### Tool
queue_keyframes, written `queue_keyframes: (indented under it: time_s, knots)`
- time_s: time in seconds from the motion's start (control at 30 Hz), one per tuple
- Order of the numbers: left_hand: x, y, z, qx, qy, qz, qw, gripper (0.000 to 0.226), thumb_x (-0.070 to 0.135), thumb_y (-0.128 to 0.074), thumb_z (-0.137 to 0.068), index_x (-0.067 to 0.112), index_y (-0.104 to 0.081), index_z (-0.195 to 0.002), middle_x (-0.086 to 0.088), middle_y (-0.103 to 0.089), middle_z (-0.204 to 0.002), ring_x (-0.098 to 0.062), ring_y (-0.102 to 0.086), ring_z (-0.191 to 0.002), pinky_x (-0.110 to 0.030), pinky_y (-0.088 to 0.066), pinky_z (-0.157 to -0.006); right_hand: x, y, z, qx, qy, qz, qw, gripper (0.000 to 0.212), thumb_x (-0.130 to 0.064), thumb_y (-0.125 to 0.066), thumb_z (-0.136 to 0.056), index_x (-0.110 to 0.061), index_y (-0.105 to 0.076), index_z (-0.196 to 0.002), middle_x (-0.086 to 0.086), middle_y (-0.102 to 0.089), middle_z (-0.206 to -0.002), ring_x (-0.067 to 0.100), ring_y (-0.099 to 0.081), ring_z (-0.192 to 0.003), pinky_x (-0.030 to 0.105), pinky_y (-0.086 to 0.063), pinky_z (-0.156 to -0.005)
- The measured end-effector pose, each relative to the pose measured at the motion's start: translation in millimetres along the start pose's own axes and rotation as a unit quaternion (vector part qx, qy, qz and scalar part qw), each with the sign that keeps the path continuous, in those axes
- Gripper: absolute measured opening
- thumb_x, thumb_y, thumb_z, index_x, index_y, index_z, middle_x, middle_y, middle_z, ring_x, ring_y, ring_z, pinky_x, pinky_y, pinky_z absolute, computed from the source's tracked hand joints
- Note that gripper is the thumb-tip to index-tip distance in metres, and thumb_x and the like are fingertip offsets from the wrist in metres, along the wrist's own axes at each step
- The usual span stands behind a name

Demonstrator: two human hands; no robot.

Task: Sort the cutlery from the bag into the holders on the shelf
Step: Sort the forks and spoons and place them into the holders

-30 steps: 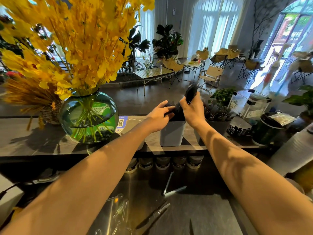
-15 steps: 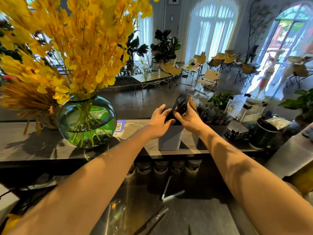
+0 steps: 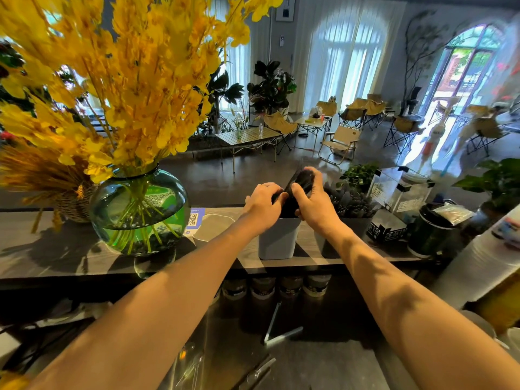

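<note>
My right hand [image 3: 312, 205] clamps the black cutlery bundle [image 3: 301, 180] over the grey holder [image 3: 278, 240] just beneath; my left hand [image 3: 263, 204] pinches its lower end, steadying it so the pieces should drop in together.

1. The room is being lit brightly by daylight being let in through the curtained windows [image 3: 346, 60] and the arched door [image 3: 464, 71], where highlights are being blown out.
2. Hard shadows are being cast toward the camera across the shelf [image 3: 42, 249] by the vase [image 3: 138, 209] and the grey holder [image 3: 277, 240].
3. The black cutlery [image 3: 298, 187] gripped by the left hand [image 3: 261, 206] and right hand [image 3: 312, 204] is being smeared by motion blur.
4. Straight lines are being bent at the edges, and the right border is being blurred.
</note>
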State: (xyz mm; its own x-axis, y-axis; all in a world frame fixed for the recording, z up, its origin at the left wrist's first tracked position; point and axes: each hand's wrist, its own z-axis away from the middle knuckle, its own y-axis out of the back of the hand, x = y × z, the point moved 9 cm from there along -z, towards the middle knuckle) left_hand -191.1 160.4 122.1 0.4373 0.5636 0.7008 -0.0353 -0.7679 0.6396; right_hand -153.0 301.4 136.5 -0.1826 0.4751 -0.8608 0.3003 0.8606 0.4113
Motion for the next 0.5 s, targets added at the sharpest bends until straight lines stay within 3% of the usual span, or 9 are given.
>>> queue_keyframes:
  time_s: [0.1, 0.17, 0.23, 0.3, 0.4, 0.5]
  knots:
    - [13, 4, -1, 0.014, -0.023, -0.034, 0.999, 0.042, 0.02, -0.052, -0.097, 0.03, -0.052, -0.138, 0.005, -0.054, -0.141, -0.023, -0.048, -0.132, -0.061, -0.02, -0.119, -1, -1, -5, -0.011, -0.005, 0.047, 0.999, 0.051, -0.039, -0.049, -0.105, -0.022, -0.026, -0.147, 0.01, -0.066, -0.109, 0.02, -0.066, -0.084, 0.036, -0.057, -0.073]
    - [18, 2, 0, -0.001, -0.022, -0.023, 1.0, 0.05, 0.014, -0.05, -0.095, 0.035, -0.048, -0.141, 0.004, -0.06, -0.138, -0.025, -0.054, -0.128, -0.061, -0.025, -0.118, 2, -3, -8, -0.027, -0.017, 0.057, 0.998, 0.053, -0.041, -0.048, -0.105, -0.021, -0.023, -0.148, 0.007, -0.064, -0.106, 0.021, -0.066, -0.088, 0.037, -0.056, -0.079]
    - [15, 2, -2, 0.002, -0.011, -0.002, 1.0, 0.045, 0.017, -0.047, -0.094, 0.044, -0.049, -0.129, 0.003, -0.07, -0.119, -0.029, -0.063, -0.11, -0.056, -0.048, -0.102, 1, -6, -8, -0.042, -0.025, 0.067, 0.997, 0.054, -0.05, -0.048, -0.102, -0.029, -0.022, -0.145, 0.012, -0.065, -0.112, 0.029, -0.066, -0.097, 0.047, -0.057, -0.089]
    - [10, 3, -5, 0.016, 0.003, 0.007, 1.0, 0.03, 0.021, -0.047, -0.096, 0.045, -0.051, -0.114, 0.003, -0.072, -0.105, -0.027, -0.066, -0.098, -0.051, -0.059, -0.082, 6, -3, -12, -0.035, -0.035, 0.125, 0.991, 0.06, -0.061, -0.045, -0.097, -0.032, -0.019, -0.143, 0.018, -0.061, -0.119, 0.036, -0.062, -0.108, 0.055, -0.05, -0.1]
    - [10, 5, -4, 0.028, 0.005, 0.023, 0.999, 0.021, 0.015, -0.051, -0.093, 0.036, -0.051, -0.097, 0.0, -0.069, -0.09, -0.026, -0.066, -0.086, -0.05, -0.059, -0.072, 10, -4, -14, -0.043, -0.056, 0.141, 0.987, 0.071, -0.068, -0.044, -0.091, -0.028, -0.021, -0.144, 0.018, -0.057, -0.125, 0.039, -0.055, -0.115, 0.055, -0.043, -0.106]
    - [16, 6, -1, 0.028, -0.001, 0.024, 0.999, 0.028, 0.003, -0.057, -0.085, 0.028, -0.045, -0.082, -0.003, -0.06, -0.086, -0.027, -0.059, -0.08, -0.036, -0.05, -0.062, -4, 4, -14, -0.015, -0.009, 0.041, 0.999, 0.044, -0.046, -0.055, -0.097, -0.017, -0.043, -0.129, 0.011, -0.059, -0.118, 0.03, -0.059, -0.109, 0.046, -0.05, -0.099]
